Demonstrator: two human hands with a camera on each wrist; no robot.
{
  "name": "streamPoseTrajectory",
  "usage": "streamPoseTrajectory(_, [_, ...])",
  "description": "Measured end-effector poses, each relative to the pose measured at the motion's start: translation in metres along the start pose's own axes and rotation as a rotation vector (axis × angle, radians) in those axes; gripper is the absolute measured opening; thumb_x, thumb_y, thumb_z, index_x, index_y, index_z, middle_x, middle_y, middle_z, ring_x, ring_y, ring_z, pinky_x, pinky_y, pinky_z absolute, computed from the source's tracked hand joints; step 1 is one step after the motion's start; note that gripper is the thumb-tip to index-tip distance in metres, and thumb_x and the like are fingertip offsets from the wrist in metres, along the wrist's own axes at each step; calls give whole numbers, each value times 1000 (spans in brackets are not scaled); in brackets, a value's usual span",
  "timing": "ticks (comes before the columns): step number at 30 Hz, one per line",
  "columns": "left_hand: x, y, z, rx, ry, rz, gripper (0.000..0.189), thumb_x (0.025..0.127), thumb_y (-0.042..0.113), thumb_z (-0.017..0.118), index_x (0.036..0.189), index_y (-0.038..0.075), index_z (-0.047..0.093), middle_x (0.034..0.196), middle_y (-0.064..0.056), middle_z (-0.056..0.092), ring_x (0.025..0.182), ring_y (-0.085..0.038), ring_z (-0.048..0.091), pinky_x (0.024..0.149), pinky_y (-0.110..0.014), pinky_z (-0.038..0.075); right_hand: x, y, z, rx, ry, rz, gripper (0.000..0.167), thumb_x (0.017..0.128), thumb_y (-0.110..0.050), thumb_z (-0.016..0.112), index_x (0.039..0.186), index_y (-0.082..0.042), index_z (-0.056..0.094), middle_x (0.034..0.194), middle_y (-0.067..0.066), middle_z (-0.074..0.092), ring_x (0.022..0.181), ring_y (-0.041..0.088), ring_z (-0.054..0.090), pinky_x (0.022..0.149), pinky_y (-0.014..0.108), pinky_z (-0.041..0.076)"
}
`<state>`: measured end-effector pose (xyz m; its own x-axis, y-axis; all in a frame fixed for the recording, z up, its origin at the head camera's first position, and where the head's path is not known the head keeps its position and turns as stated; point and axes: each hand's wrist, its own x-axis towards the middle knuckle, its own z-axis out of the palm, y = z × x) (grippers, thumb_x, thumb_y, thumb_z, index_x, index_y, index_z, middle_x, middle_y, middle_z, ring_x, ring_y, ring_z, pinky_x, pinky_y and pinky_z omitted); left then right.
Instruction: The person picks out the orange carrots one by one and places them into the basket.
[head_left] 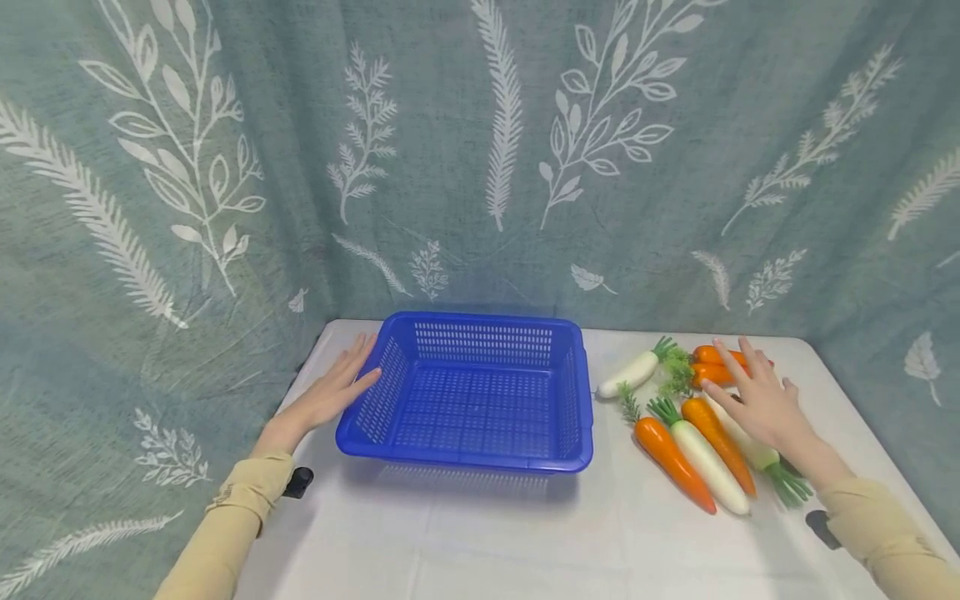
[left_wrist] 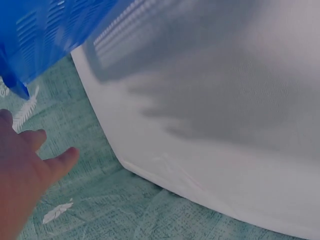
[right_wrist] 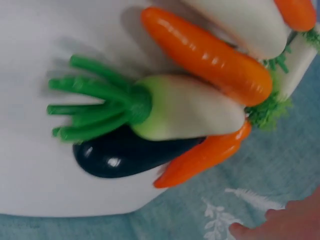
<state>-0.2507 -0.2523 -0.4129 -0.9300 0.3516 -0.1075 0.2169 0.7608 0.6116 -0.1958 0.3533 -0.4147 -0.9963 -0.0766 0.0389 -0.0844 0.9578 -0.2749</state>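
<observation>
A blue plastic basket (head_left: pixel 472 408) with slotted walls stands on the white table, nothing inside it. Beside its left rim is my left hand (head_left: pixel 333 392), fingers extended; in the left wrist view a gap shows between fingers and basket (left_wrist: pixel 55 40). My right hand (head_left: pixel 765 404) hovers with spread fingers over a pile of vegetables, holding none. The pile has several carrots (head_left: pixel 675 465), white radishes (head_left: pixel 708 467) with green tops, and orange peppers (head_left: pixel 716 374). From the right wrist, a dark eggplant (right_wrist: pixel 130 152) shows under a radish (right_wrist: pixel 190 107); the hand mostly hides it in the head view.
One white radish (head_left: pixel 630 373) lies between the basket and the pile, close to the basket's right rim. A green leaf-patterned curtain (head_left: pixel 465 167) hangs behind and at both sides of the white table (head_left: pixel 480 542).
</observation>
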Motion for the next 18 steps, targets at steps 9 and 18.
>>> streamPoseTrajectory(9, [3, 0, 9, -85, 1, 37, 69, 101, 40, 37, 154, 14, 1, 160, -14, -8, 145, -43, -5, 114, -66, 3, 2, -21, 10, 128, -47, -91, 75, 97, -50, 43, 154, -19, 4, 156, 29, 5, 132, 59, 23, 92, 81, 19])
streamPoseTrajectory(18, [7, -1, 17, -111, 35, 66, 71, 101, 39, 38, 152, 5, 2, 160, -17, -4, 147, -38, -3, 117, -61, 4, 3, -34, 27, 306, -122, -124, 77, 95, -49, 48, 154, -25, 4, 158, 23, 11, 138, 53, 18, 99, 76, 23])
